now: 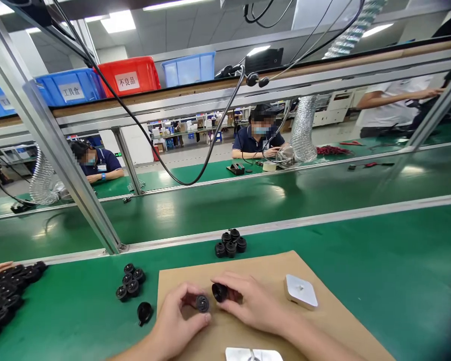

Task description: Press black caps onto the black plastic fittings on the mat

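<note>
Over the brown cardboard sheet (263,273), my left hand (182,316) pinches a small round black part (202,303) with a swirl-like face between thumb and fingers. Close to its right, my right hand (248,301) grips another black cylindrical part (219,292) by its side. The two parts are near each other with a narrow gap between them. A white square block with a small centre pin (301,290) lies on the cardboard to the right. Another white and metal block (252,354) is partly cut off at the bottom edge.
Black round parts stand in groups at the back (230,245) and left (131,283), with a single one (145,313) nearer. A black heap (7,296) lies far left beside another person's hand. A metal post (78,190) rises at left.
</note>
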